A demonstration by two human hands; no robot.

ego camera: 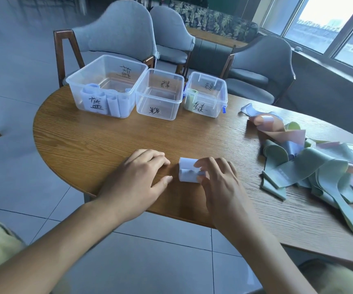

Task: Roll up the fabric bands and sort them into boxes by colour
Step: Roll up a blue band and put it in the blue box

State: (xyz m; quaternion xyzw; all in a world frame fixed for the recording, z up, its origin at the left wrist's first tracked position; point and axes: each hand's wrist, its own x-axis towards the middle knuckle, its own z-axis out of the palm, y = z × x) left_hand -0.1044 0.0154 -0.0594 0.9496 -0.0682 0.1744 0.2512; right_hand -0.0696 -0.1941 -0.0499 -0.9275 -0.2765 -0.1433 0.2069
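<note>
Wooden table (pixel 107 141): pale blue band (pixel 187 171), rolled, soft, light, springy; pinched at its end by right hand (pixel 215 183); left hand (pixel 139 177) relaxed alongside.

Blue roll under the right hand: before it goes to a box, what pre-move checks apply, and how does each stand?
1. Blue roll fully wound: ok.
2. Right hand grips it: ok, fingers curl over one end.
3. Left hand free: ok, resting on the table.
4. Left box holds blue rolls: ok.
5. Box open: ok, no lid.
6. Roll will stay wound when lifted: cannot tell.
</note>
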